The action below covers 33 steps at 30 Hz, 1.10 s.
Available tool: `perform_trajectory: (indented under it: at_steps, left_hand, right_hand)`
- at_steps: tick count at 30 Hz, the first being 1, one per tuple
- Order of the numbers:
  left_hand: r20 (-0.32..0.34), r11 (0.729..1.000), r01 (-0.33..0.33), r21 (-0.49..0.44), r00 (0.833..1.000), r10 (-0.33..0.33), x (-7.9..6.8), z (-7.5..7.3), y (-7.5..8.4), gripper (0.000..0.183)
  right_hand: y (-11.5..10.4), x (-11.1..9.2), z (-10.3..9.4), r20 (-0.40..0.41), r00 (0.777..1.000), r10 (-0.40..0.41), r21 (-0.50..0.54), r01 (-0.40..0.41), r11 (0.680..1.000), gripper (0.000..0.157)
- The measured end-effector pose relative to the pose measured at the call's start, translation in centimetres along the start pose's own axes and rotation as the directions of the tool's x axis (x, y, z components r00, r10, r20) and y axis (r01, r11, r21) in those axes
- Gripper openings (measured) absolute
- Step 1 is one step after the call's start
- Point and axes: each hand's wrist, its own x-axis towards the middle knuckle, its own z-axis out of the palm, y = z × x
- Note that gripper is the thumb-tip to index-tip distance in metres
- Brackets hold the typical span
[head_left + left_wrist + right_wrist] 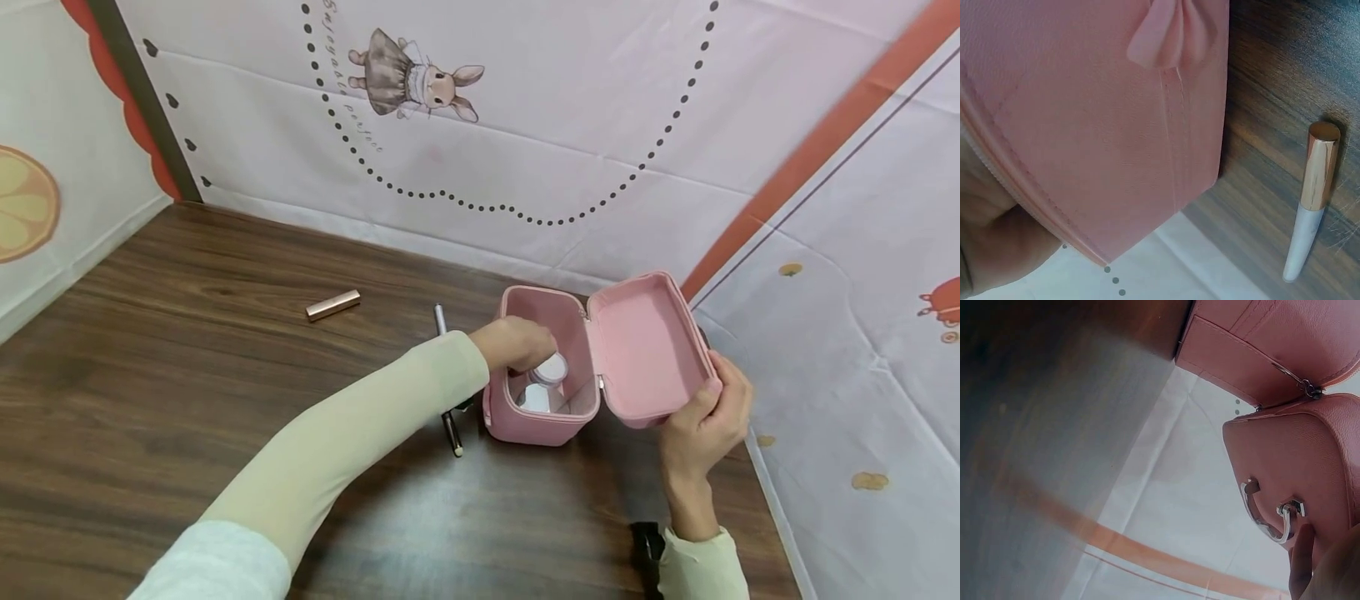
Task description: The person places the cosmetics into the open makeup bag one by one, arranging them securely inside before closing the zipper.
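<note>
A pink cosmetic case (536,430) stands on the table with its lid (645,350) folded out to the right. My left hand (523,343) reaches down inside, its fingertips hidden, right beside a white-topped round jar (551,369). In front of that jar sits another white item (535,398). What the left hand holds, if anything, I cannot tell. My right hand (708,412) grips the lid's outer edge, thumb on the rim and fingers behind. In the right wrist view a finger lies by the lid's metal handle (1266,519).
Left of the case, partly under my left forearm, lies a slim pen-like stick (452,433). Farther left is a rose-gold tube (333,306). A tube with a copper cap (1313,200) shows in the left wrist view. A printed cloth (480,167) hangs behind the table.
</note>
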Motion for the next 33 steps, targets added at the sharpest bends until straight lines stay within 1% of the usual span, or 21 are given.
perform_trajectory:
  at_steps: [2, 5, 8, 10, 11, 13, 15, 17, 20, 22, 23, 25, 29, 30, 33]
  left_hand:
    - [0.010, 1.000, -0.011, -0.010, 1.000, 0.011, 0.0, -0.1, -0.1, 0.016]
    - [0.001, 0.999, -0.036, -0.034, 0.999, 0.036, -0.2, -0.1, -0.4, 0.012]
    - [-0.058, 0.995, -0.083, -0.049, 0.995, 0.080, -0.8, 0.1, -0.8, 0.007]
    - [-0.106, 0.990, -0.118, -0.083, 0.988, 0.109, -1.4, 0.3, -1.1, 0.004]
    - [-0.135, 0.985, -0.137, -0.104, 0.983, 0.122, -1.7, 0.4, -1.3, 0.007]
    - [-0.206, 0.972, -0.177, -0.155, 0.968, 0.143, -2.4, 0.6, -1.6, 0.017]
    - [-0.272, 0.951, -0.224, -0.214, 0.948, 0.162, -3.0, 0.9, -2.0, 0.029]
    - [-0.337, 0.927, -0.278, -0.251, 0.923, 0.186, -3.5, 1.3, -2.4, 0.038]
    - [-0.416, 0.892, -0.355, -0.279, 0.882, 0.221, -4.3, 2.0, -2.9, 0.038]
    - [-0.460, 0.879, -0.389, -0.278, 0.857, 0.234, -5.0, 2.2, -3.2, 0.037]
    - [-0.483, 0.876, -0.398, -0.272, 0.844, 0.234, -5.4, 2.4, -3.3, 0.037]
    - [-0.530, 0.879, -0.405, -0.251, 0.818, 0.225, -6.1, 2.6, -3.4, 0.036]
    - [-0.603, 0.903, -0.368, -0.220, 0.779, 0.171, -8.0, 3.3, -4.3, 0.042]
    - [-0.614, 0.907, -0.358, -0.222, 0.774, 0.155, -8.6, 3.5, -4.6, 0.044]
    - [-0.633, 0.913, -0.329, -0.242, 0.766, 0.108, -10.2, 4.0, -6.1, 0.055]
  right_hand:
    - [0.7, 0.0, -0.1, 0.004, 1.000, -0.003, -0.007, 0.003, 1.000, 0.033]
    - [1.8, -0.3, -0.1, 0.011, 1.000, 0.005, -0.014, -0.004, 1.000, 0.033]
    - [2.5, -0.5, 0.0, 0.016, 1.000, 0.015, -0.018, -0.015, 1.000, 0.033]
    - [2.6, -0.5, 0.0, 0.023, 1.000, 0.019, -0.019, -0.019, 1.000, 0.032]
    - [2.5, -0.6, 0.0, 0.026, 0.999, 0.021, -0.020, -0.020, 1.000, 0.032]
    - [2.5, -0.6, 0.0, 0.027, 0.999, 0.023, -0.021, -0.022, 1.000, 0.032]
    - [2.6, -0.5, -0.1, 0.028, 0.999, 0.026, -0.021, -0.025, 0.999, 0.032]
    - [2.7, -0.5, -0.2, 0.026, 0.999, 0.029, -0.022, -0.029, 0.999, 0.033]
    - [3.1, -0.4, -0.3, 0.028, 0.999, 0.029, -0.022, -0.029, 0.999, 0.033]
    - [3.3, -0.4, -0.3, 0.033, 0.999, 0.026, -0.022, -0.025, 0.999, 0.032]
    - [3.4, -0.5, -0.3, 0.036, 0.999, 0.025, -0.021, -0.025, 0.999, 0.032]
    - [3.4, -0.5, -0.3, 0.036, 0.999, 0.024, -0.022, -0.023, 0.999, 0.032]
    - [2.7, -0.5, -0.3, 0.030, 0.999, 0.020, -0.025, -0.019, 0.999, 0.032]
    - [2.3, -0.4, -0.3, 0.026, 1.000, 0.018, -0.024, -0.017, 1.000, 0.032]
    - [0.9, -0.1, -0.2, 0.016, 1.000, 0.011, -0.017, -0.011, 1.000, 0.032]
